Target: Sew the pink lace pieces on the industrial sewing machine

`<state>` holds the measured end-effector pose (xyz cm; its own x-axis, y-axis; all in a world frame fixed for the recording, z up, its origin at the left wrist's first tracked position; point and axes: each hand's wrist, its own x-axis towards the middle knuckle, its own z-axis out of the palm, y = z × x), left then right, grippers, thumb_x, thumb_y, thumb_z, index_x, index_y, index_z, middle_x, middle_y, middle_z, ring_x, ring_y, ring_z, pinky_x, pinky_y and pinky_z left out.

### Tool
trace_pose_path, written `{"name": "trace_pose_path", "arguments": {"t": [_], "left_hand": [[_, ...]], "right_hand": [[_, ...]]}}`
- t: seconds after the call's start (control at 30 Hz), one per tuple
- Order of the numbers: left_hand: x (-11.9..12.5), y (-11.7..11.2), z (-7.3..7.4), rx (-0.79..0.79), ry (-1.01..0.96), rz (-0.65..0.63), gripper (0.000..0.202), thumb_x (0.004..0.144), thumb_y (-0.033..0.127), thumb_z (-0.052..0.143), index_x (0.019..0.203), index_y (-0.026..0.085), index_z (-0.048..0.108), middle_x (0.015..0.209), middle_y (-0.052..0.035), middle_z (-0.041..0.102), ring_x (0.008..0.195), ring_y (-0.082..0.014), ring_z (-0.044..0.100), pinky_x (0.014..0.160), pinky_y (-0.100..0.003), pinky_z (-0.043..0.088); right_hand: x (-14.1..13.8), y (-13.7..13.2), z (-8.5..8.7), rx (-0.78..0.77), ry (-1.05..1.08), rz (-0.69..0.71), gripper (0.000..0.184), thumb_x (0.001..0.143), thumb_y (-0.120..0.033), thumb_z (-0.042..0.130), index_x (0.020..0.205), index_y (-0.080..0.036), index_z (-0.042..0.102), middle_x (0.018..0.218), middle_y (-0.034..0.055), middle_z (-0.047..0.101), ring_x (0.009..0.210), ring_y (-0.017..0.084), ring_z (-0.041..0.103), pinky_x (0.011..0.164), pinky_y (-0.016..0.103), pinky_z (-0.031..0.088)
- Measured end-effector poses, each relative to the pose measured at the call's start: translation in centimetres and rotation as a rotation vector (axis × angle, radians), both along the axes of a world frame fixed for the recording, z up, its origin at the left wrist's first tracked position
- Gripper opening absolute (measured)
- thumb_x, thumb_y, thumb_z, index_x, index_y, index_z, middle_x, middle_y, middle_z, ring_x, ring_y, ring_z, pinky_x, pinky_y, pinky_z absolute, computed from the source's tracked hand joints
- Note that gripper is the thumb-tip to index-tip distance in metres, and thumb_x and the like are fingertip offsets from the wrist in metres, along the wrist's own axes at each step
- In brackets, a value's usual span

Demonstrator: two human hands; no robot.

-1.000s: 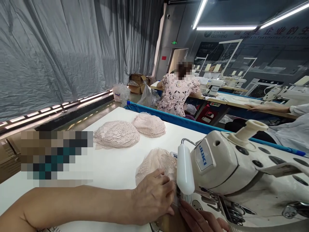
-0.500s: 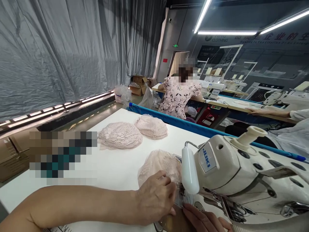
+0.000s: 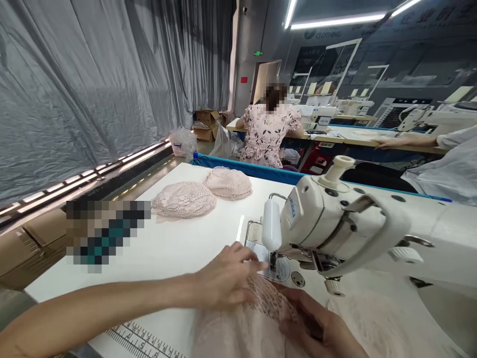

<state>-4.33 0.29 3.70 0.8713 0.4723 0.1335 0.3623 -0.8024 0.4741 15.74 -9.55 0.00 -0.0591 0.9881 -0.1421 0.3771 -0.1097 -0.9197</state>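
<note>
In front of the sewing machine [image 3: 316, 223] lies a pale pink lace piece [image 3: 257, 323], gathered and partly out of frame at the bottom. My left hand [image 3: 227, 276] rests over its upper edge, slightly blurred, fingers stretched out and apart beside the presser foot [image 3: 274, 261]. At the edge's right end, my right hand [image 3: 316, 320] has its fingers closed on the lace. The lace sits on the near side of the needle plate [image 3: 261, 253], apart from the presser foot. Some of the right fingers are hidden by shadow and cloth.
Two stacks of lace pieces [image 3: 184, 200] [image 3: 229, 184] lie on the white table [image 3: 175, 258]. More pale fabric [image 3: 372, 318] lies under the machine arm. A printed ruler [image 3: 141, 340] marks the front edge. Co-workers [image 3: 270, 129] sit beyond the blue table edge.
The lace piece has come from under the presser foot towards me, baring the needle plate. My left hand has loosened from its curled grip. The view has shifted.
</note>
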Motion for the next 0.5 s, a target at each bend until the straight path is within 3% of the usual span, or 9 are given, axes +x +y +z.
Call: {"name": "trace_pose_path", "arguments": {"t": [0.07, 0.13, 0.2, 0.33, 0.5], "left_hand": [[0.5, 1.3, 0.3, -0.267, 0.049, 0.016, 0.044, 0.075, 0.034, 0.071, 0.114, 0.016, 0.060, 0.098, -0.0073, 0.063, 0.092, -0.0222, 0.057, 0.078, -0.030, 0.044], [0.9, 1.7, 0.2, -0.523, 0.041, 0.036, 0.029, 0.074, 0.033, 0.070, 0.096, 0.014, 0.067, 0.087, -0.0041, 0.064, 0.083, -0.0196, 0.059, 0.071, -0.025, 0.044], [1.0, 1.5, 0.0, -0.687, 0.016, 0.087, 0.020, 0.076, 0.031, 0.066, 0.082, 0.012, 0.068, 0.078, -0.0022, 0.063, 0.075, -0.0170, 0.058, 0.063, -0.022, 0.042], [0.5, 0.8, 0.2, -0.840, -0.023, 0.173, 0.021, 0.072, 0.032, 0.066, 0.075, 0.011, 0.065, 0.071, -0.0007, 0.059, 0.070, -0.0147, 0.054, 0.060, -0.022, 0.039], [0.1, 0.8, 0.7, -0.965, -0.042, 0.177, 0.027, 0.069, 0.037, 0.069, 0.075, 0.011, 0.064, 0.069, -0.0006, 0.058, 0.067, -0.0131, 0.051, 0.061, -0.023, 0.039]], "right_hand": [[0.1, 0.1, 0.1, -0.045, 0.080, -0.020, 0.034, 0.076, -0.041, 0.058, 0.103, -0.021, 0.062, 0.099, 0.0051, 0.071, 0.091, 0.022, 0.066, 0.077, 0.027, 0.050], [0.3, 0.2, -0.3, -0.071, 0.121, -0.009, 0.032, 0.074, -0.044, 0.060, 0.096, -0.021, 0.063, 0.092, 0.0048, 0.071, 0.085, 0.023, 0.065, 0.072, 0.029, 0.049], [0.6, 0.3, -0.6, -0.086, 0.161, -0.009, 0.033, 0.072, -0.046, 0.063, 0.093, -0.021, 0.064, 0.089, 0.0055, 0.070, 0.083, 0.024, 0.063, 0.070, 0.031, 0.047], [0.5, 0.3, -0.1, -0.114, 0.311, -0.001, 0.034, 0.068, -0.046, 0.070, 0.089, -0.019, 0.067, 0.083, 0.0052, 0.069, 0.076, 0.022, 0.061, 0.068, 0.031, 0.044], [0.4, -0.2, 2.4, -0.178, 0.394, 0.042, 0.028, 0.073, -0.046, 0.070, 0.081, -0.020, 0.069, 0.071, 0.0013, 0.066, 0.065, 0.015, 0.055, 0.063, 0.027, 0.039]]}}
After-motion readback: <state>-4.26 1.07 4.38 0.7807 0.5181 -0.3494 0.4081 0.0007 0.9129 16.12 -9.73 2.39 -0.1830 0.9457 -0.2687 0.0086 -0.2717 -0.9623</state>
